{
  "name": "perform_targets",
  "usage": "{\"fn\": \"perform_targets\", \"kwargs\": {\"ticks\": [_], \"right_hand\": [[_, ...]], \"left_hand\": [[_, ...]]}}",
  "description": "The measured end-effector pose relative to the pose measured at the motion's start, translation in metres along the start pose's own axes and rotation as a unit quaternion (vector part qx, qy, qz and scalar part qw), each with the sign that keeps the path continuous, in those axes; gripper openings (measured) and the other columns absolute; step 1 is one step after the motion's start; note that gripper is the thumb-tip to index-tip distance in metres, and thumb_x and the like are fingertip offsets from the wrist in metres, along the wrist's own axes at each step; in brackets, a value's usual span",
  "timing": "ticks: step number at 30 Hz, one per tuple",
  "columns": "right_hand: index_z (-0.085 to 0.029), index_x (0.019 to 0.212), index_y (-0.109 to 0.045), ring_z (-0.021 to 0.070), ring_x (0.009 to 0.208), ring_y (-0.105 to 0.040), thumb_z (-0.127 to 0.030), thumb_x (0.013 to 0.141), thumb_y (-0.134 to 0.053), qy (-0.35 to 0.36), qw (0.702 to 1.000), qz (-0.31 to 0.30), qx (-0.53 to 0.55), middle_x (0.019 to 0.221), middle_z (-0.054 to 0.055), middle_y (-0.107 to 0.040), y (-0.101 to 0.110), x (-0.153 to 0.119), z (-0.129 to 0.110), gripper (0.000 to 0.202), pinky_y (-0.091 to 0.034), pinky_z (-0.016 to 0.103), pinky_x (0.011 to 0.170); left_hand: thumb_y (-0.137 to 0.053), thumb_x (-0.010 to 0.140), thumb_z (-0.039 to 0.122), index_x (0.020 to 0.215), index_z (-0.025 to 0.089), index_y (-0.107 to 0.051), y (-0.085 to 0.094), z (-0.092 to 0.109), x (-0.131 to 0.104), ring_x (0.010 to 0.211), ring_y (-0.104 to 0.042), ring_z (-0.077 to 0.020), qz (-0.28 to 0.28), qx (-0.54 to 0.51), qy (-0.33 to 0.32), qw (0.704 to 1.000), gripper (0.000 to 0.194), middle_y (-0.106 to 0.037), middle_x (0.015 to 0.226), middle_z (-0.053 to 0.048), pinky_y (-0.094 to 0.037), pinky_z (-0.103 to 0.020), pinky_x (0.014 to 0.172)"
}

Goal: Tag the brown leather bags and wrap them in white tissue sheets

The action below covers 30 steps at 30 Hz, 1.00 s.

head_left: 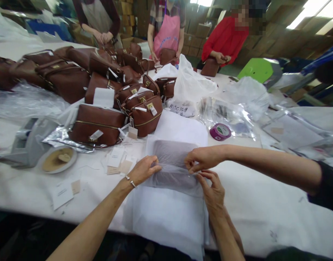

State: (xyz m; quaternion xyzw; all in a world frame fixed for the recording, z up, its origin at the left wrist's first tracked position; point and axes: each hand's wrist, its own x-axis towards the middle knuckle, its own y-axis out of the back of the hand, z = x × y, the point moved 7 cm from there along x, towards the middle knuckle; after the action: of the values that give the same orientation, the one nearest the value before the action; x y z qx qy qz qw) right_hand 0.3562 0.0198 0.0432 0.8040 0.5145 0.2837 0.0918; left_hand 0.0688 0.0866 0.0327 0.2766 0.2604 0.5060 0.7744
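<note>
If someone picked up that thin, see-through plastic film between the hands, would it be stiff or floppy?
Probably floppy: the thin, see-through plastic film wrinkles where it stretches from the pinching left hand. It's likely light for its size, since it looks sheer. It might also feel slippery, judging by its smooth, faintly shiny surface.

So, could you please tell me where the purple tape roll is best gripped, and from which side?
Probably grip the purple tape roll by opposite edges of its outer rim, from above: it appears to lie flat, with a co-worker's forearm in front and clear plastic behind.
</note>
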Motion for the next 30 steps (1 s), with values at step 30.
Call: {"fn": "perform_targets", "kwargs": {"ticks": [30], "right_hand": [[-0.019,0.091,-0.066,0.0171,0.080,-0.060,-0.047,0.061,-0.082,-0.300,0.928,-0.017,0.222,0.087,0.003,-0.071,-0.031,0.002,0.054,0.045,-0.047,0.028,0.072]], "left_hand": [[-0.054,0.077,0.045,0.073,0.018,-0.054,0.001,-0.007,0.004,0.066,-0.046,-0.0132,-0.005,-0.122,0.048,0.991,0.027,-0.049,0.066,0.005,-0.032,-0.023,0.061]]}}
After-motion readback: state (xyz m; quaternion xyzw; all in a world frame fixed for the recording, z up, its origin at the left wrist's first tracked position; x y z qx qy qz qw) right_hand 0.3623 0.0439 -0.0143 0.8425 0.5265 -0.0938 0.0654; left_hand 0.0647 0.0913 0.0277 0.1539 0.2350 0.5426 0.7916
